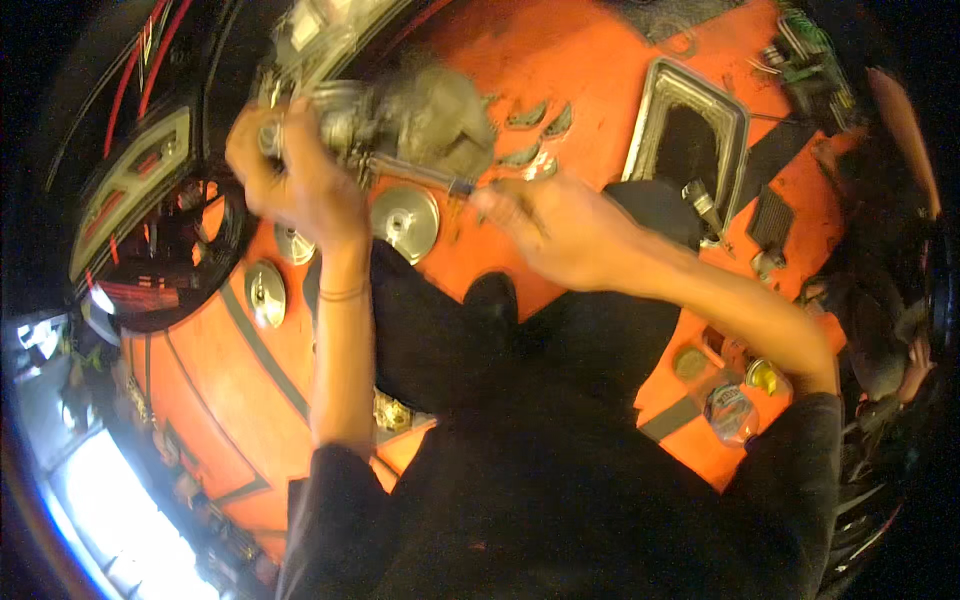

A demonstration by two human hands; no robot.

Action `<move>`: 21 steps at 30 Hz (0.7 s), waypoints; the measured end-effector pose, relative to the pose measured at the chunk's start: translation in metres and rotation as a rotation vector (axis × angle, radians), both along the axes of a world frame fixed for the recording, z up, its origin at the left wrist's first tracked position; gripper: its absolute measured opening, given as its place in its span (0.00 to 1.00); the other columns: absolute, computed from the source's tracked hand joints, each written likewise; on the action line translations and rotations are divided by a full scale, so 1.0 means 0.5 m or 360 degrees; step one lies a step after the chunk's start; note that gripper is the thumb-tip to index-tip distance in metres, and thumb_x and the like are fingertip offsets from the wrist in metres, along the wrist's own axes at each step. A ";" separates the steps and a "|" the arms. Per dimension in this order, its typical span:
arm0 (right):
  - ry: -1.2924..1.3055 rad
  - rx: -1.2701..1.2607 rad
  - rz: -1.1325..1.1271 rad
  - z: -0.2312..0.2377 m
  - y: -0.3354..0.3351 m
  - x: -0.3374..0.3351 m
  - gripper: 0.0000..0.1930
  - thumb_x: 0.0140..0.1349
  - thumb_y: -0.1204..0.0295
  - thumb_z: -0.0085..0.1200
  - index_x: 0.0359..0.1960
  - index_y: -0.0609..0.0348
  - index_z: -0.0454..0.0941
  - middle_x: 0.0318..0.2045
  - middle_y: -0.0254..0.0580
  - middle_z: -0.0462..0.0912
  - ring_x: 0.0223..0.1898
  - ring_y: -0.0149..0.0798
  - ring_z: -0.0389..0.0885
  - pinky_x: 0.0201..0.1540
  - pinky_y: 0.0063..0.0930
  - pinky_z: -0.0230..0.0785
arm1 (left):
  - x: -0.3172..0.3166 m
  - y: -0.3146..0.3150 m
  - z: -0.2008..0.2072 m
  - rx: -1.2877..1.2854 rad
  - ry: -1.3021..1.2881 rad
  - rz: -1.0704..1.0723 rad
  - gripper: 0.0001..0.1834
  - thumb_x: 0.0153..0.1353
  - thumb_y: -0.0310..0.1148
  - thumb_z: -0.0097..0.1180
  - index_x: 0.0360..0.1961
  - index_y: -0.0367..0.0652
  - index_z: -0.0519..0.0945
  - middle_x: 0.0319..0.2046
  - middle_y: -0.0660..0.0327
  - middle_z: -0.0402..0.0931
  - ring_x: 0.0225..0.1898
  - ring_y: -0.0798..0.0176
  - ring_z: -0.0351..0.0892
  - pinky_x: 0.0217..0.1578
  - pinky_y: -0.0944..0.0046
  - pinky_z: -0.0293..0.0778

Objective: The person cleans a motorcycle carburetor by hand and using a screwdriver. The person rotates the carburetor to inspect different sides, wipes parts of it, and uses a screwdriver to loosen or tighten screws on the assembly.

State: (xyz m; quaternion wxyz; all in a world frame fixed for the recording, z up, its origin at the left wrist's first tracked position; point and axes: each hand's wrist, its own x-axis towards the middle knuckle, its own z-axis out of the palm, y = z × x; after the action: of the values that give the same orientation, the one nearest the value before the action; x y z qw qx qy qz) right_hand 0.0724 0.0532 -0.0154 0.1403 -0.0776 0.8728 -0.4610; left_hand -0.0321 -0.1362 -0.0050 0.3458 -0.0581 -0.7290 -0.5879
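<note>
My right hand (560, 232) is closed round the near end of a long metal-shafted hand tool (418, 172). The shaft reaches left toward a grey metal engine-like assembly (435, 118), and blur hides its far end. Up at the left, my left hand (300, 180) has its fingers curled at the assembly's left side. What lies inside those fingers cannot be made out. Below the tool, a round silver metal disc (405, 226) lies on the orange floor (590, 60). Several crescent-shaped metal pieces (522, 155) rest beyond my right hand.
A rectangular metal-rimmed tray (737, 120) with a dark inside lies at the right. At left stands a dark wheel (225, 262), with a smaller silver disc (266, 294) near it. A clear bottle (731, 412) lies by my right elbow. Another person (880, 330) is at the far right.
</note>
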 end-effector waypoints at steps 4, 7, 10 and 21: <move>0.0071 0.0255 0.0079 0.113 0.084 0.002 0.26 0.68 0.49 0.39 0.35 0.59 0.80 0.21 0.57 0.79 0.28 0.59 0.80 0.34 0.51 0.72 | 0.024 -0.001 0.020 0.0945 -0.0308 0.0128 0.13 0.63 0.34 0.47 0.41 0.36 0.78 0.35 0.57 0.76 0.38 0.59 0.76 0.40 0.59 0.75; -0.0018 0.0027 -0.0014 0.103 0.173 -0.010 0.22 0.69 0.53 0.39 0.38 0.62 0.75 0.23 0.58 0.79 0.30 0.59 0.80 0.35 0.51 0.70 | 0.060 -0.026 0.028 0.1054 -0.0546 -0.0517 0.18 0.64 0.40 0.45 0.47 0.37 0.75 0.43 0.52 0.77 0.45 0.54 0.77 0.46 0.54 0.76; 0.0205 0.0350 -0.0331 -0.027 0.248 0.054 0.18 0.68 0.58 0.40 0.42 0.62 0.72 0.26 0.59 0.79 0.32 0.59 0.80 0.35 0.52 0.69 | 0.089 -0.053 0.031 0.1615 -0.1022 -0.1150 0.26 0.64 0.47 0.46 0.55 0.38 0.72 0.53 0.46 0.73 0.54 0.44 0.72 0.55 0.41 0.69; -0.0277 0.0839 -0.0911 -0.588 0.194 0.288 0.17 0.51 0.78 0.52 0.45 0.64 0.71 0.44 0.55 0.72 0.49 0.56 0.74 0.47 0.49 0.71 | 0.089 -0.053 0.013 0.1397 -0.1219 -0.0938 0.33 0.55 0.27 0.57 0.63 0.52 0.63 0.62 0.54 0.64 0.56 0.45 0.69 0.48 0.38 0.74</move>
State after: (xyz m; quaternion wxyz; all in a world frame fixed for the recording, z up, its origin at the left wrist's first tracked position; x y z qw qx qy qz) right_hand 0.2163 0.1501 -0.3096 0.0945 0.2468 0.9324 -0.2464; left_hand 0.0126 -0.1628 0.0016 -0.1224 0.1046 -0.4463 -0.8803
